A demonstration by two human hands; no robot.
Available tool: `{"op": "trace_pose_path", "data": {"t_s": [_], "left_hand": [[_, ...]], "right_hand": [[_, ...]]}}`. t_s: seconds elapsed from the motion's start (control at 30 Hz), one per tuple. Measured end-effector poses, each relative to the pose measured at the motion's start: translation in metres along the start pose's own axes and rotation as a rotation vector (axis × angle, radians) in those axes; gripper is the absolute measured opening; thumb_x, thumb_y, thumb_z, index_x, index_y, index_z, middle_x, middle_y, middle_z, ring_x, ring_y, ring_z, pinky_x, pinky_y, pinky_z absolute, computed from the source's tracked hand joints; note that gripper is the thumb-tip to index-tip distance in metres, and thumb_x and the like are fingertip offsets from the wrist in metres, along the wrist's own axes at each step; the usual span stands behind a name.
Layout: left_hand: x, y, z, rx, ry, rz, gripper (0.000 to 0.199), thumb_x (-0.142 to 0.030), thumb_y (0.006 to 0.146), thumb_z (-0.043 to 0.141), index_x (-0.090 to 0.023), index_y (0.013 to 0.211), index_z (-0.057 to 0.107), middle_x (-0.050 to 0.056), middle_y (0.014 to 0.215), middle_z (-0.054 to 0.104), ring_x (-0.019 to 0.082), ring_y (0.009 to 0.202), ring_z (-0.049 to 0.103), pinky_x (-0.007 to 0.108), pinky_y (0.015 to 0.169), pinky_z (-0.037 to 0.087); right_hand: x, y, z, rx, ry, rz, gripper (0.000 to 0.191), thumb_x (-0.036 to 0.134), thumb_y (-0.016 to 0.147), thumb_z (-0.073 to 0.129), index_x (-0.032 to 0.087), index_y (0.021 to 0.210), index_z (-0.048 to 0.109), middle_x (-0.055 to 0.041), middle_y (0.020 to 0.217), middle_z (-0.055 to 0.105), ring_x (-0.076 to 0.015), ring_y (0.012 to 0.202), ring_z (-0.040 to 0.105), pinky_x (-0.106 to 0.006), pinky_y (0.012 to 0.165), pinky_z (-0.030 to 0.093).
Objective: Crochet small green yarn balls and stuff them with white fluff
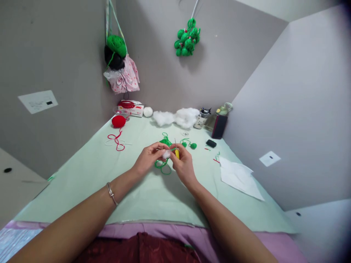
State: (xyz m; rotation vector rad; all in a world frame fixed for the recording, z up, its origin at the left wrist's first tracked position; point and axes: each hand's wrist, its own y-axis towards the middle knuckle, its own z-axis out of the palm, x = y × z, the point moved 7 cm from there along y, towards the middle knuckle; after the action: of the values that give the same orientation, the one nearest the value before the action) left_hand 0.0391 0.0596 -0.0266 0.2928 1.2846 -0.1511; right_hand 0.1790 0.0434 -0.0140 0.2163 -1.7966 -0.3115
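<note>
A small tuft of white stuffing (166, 154) sits between my two hands, pinched by the fingers of my left hand (146, 159). The fingertips of my right hand (185, 164) also reach the tuft. In that right hand is a crochet hook (177, 153) with a yellow handle, its metal shaft pointing up and away. Green yarn (163, 168) lies in loops beneath the hands, with more of it bunched just beyond the fingers. Whether a crocheted piece is held behind the tuft is hidden. Two little green crocheted balls (193, 146) lie just past my right hand.
Fluffy stuffing (186, 117) lies along the table's back, beside a pen cup (200, 120) and a leaning dark phone (219, 126). Red yarn (119, 121) is at left, white sheets (240, 175) at right. A green crocheted bunch (188, 40) and a bag (127, 75) hang above.
</note>
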Motion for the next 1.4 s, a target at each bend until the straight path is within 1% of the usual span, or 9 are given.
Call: {"op": "trace_pose_path", "data": {"t_s": [0.17, 0.33, 0.5, 0.63, 0.7, 0.77, 1.0, 1.2, 1.4], "left_hand": [[0.011, 0.001, -0.002, -0.038, -0.076, -0.057, 0.04, -0.037, 0.074, 0.083, -0.019, 0.107, 0.07, 0.0, 0.085, 0.068, 0.012, 0.069, 0.063, 0.025, 0.068, 0.049], [0.017, 0.002, 0.0, 0.003, -0.099, -0.118, 0.042, -0.039, 0.069, 0.086, -0.014, 0.1, 0.074, 0.007, 0.088, 0.074, 0.014, 0.072, 0.064, 0.025, 0.067, 0.048], [0.017, 0.003, -0.005, -0.049, -0.046, -0.096, 0.039, -0.039, 0.067, 0.085, -0.013, 0.095, 0.074, 0.005, 0.083, 0.073, 0.016, 0.074, 0.067, 0.03, 0.074, 0.051], [0.012, 0.003, -0.013, -0.129, 0.037, -0.046, 0.036, -0.038, 0.069, 0.085, -0.015, 0.093, 0.072, -0.001, 0.078, 0.068, 0.014, 0.069, 0.064, 0.028, 0.072, 0.049], [0.009, 0.002, -0.016, -0.149, 0.066, -0.033, 0.036, -0.038, 0.069, 0.084, -0.015, 0.093, 0.071, -0.002, 0.079, 0.066, 0.014, 0.069, 0.065, 0.029, 0.072, 0.05], [0.006, 0.001, -0.016, -0.151, 0.086, -0.029, 0.036, -0.039, 0.069, 0.083, -0.016, 0.093, 0.069, -0.002, 0.08, 0.066, 0.016, 0.07, 0.068, 0.031, 0.074, 0.053], [0.005, 0.002, -0.015, -0.134, 0.172, -0.002, 0.037, -0.039, 0.071, 0.08, -0.016, 0.097, 0.067, 0.001, 0.077, 0.071, 0.02, 0.072, 0.071, 0.032, 0.073, 0.052], [0.001, 0.001, -0.015, -0.15, 0.234, 0.038, 0.033, -0.034, 0.071, 0.077, -0.016, 0.096, 0.068, 0.0, 0.072, 0.07, 0.018, 0.068, 0.069, 0.029, 0.067, 0.049], [-0.001, -0.001, -0.014, -0.15, 0.253, 0.069, 0.03, -0.034, 0.074, 0.075, -0.016, 0.097, 0.067, -0.001, 0.069, 0.068, 0.017, 0.065, 0.066, 0.028, 0.065, 0.049]], "right_hand": [[-0.002, -0.003, 0.002, -0.017, 0.04, 0.023, 0.014, 0.034, 0.085, 0.065, 0.023, 0.091, 0.059, 0.0079, 0.061, 0.045, -0.0105, 0.051, 0.037, -0.024, 0.051, 0.03], [-0.003, -0.003, 0.002, -0.024, 0.02, 0.018, 0.012, 0.032, 0.085, 0.065, 0.023, 0.091, 0.06, 0.0071, 0.061, 0.047, -0.0102, 0.051, 0.036, -0.024, 0.05, 0.028], [0.005, 0.001, 0.005, 0.116, 0.011, 0.031, 0.018, 0.037, 0.087, 0.065, 0.02, 0.092, 0.064, 0.0045, 0.06, 0.053, -0.0103, 0.049, 0.04, -0.025, 0.049, 0.03], [0.013, 0.002, -0.004, 0.157, 0.025, 0.051, 0.035, 0.046, 0.097, 0.047, 0.017, 0.099, 0.066, 0.0032, 0.056, 0.057, -0.01, 0.045, 0.038, -0.025, 0.047, 0.03], [0.014, 0.002, -0.008, 0.166, 0.05, 0.081, 0.035, 0.045, 0.097, 0.046, 0.016, 0.101, 0.066, 0.005, 0.052, 0.054, -0.0098, 0.043, 0.038, -0.024, 0.046, 0.029], [0.014, 0.0, -0.009, 0.207, 0.051, 0.128, 0.03, 0.042, 0.094, 0.052, 0.016, 0.099, 0.066, 0.0069, 0.048, 0.051, -0.0097, 0.042, 0.039, -0.024, 0.046, 0.029], [0.012, -0.009, 0.006, 0.443, 0.077, 0.232, 0.028, 0.034, 0.093, 0.053, 0.015, 0.102, 0.072, 0.0103, 0.04, 0.041, -0.0081, 0.039, 0.029, -0.023, 0.045, 0.023], [0.01, -0.011, 0.012, 0.516, 0.199, 0.292, 0.026, 0.031, 0.089, 0.055, 0.013, 0.097, 0.073, 0.0112, 0.038, 0.038, -0.0071, 0.037, 0.026, -0.022, 0.043, 0.024], [0.008, -0.012, 0.017, 0.504, 0.36, 0.402, 0.022, 0.033, 0.085, 0.061, 0.014, 0.088, 0.07, 0.0122, 0.036, 0.034, -0.006, 0.036, 0.018, -0.02, 0.038, 0.018]]}}
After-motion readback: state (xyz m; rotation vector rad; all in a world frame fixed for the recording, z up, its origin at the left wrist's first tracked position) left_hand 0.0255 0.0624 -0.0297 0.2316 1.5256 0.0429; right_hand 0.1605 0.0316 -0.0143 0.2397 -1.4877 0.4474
